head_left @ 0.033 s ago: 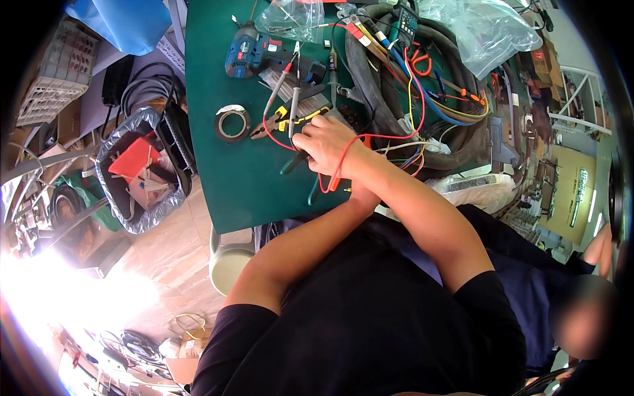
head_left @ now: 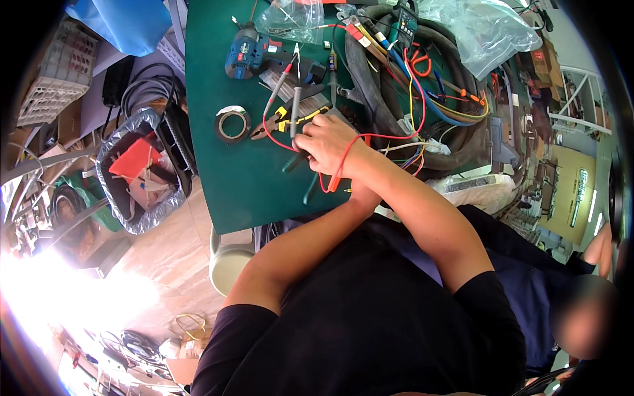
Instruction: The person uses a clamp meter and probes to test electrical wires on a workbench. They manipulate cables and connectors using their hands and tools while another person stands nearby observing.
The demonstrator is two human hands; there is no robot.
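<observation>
My right hand (head_left: 326,144) is closed around something I cannot make out, at the lower end of a grey probe (head_left: 294,112); dark green handles (head_left: 290,162) show below its fingers. My left hand (head_left: 362,197) lies beneath it, fingers hidden. A red lead (head_left: 389,136) loops over my right wrist to a red-tipped probe (head_left: 276,90). Yellow-and-black pliers (head_left: 265,127) lie left of my right hand, beside a black tape roll (head_left: 232,124). An orange handle (head_left: 335,183) shows below my right hand.
On the green table (head_left: 224,191) are a blue drill (head_left: 241,53), thick cables (head_left: 376,86), a meter (head_left: 403,26) and plastic bags (head_left: 482,36). A lined bin (head_left: 145,204) stands left, a stool (head_left: 224,270) below. Another person (head_left: 581,317) is at the lower right.
</observation>
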